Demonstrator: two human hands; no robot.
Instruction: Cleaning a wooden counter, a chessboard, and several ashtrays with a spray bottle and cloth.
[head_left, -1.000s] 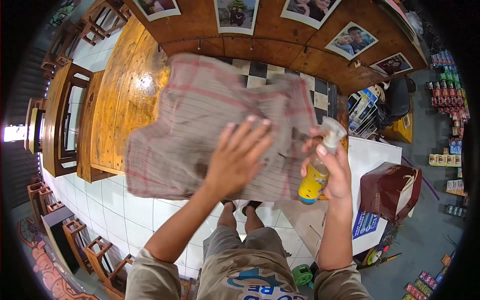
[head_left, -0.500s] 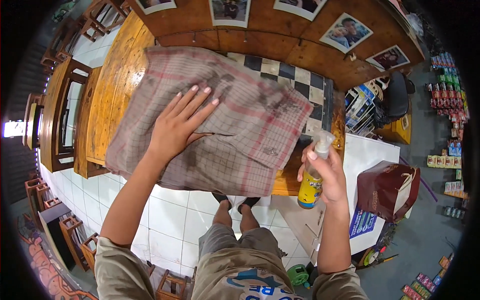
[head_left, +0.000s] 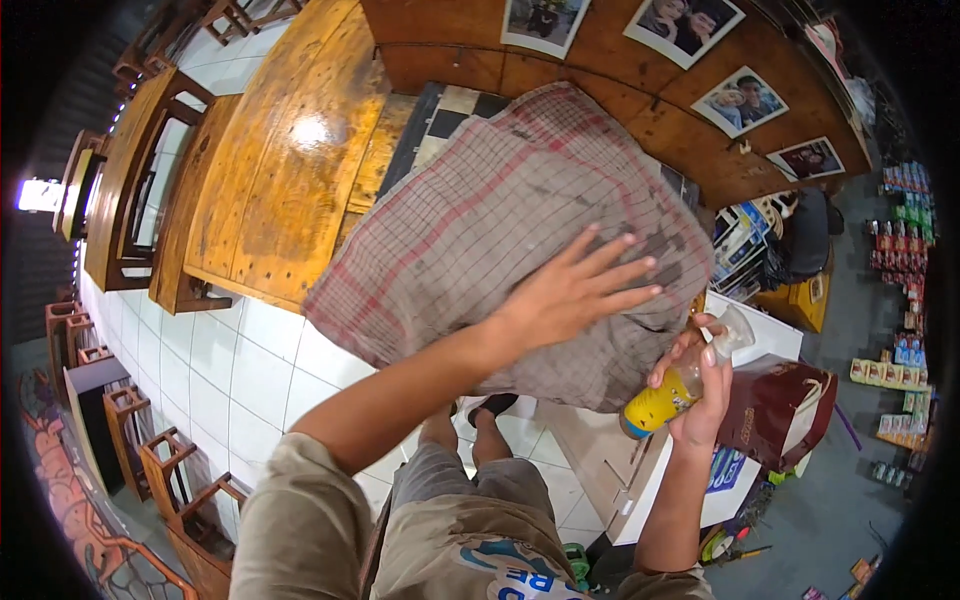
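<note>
A grey checked cloth (head_left: pixel 480 210) with red stripes and dark stains lies spread over the right end of the wooden table (head_left: pixel 285 170). Its near edge hangs over the table's front. My left hand (head_left: pixel 575 290) presses flat on the cloth's right part, fingers spread. In my right hand (head_left: pixel 705 385) is a spray bottle (head_left: pixel 665 400) with a yellow label and a clear top, tilted beside the cloth's right edge. Most of the black-and-white checkered surface (head_left: pixel 450 115) beneath is hidden by the cloth.
An upright wooden panel with photos (head_left: pixel 740 100) stands behind the table. To the right are a white cabinet (head_left: pixel 640 480) and a maroon bag (head_left: pixel 775 410). Wooden stools (head_left: pixel 190 470) and a bench (head_left: pixel 195 210) stand at left. Shelves of small packets line the far right.
My left hand has slid right with the cloth, baring more wooden table at left and covering the checkered surface's right part. My right hand has moved right, tilting the spray bottle.
</note>
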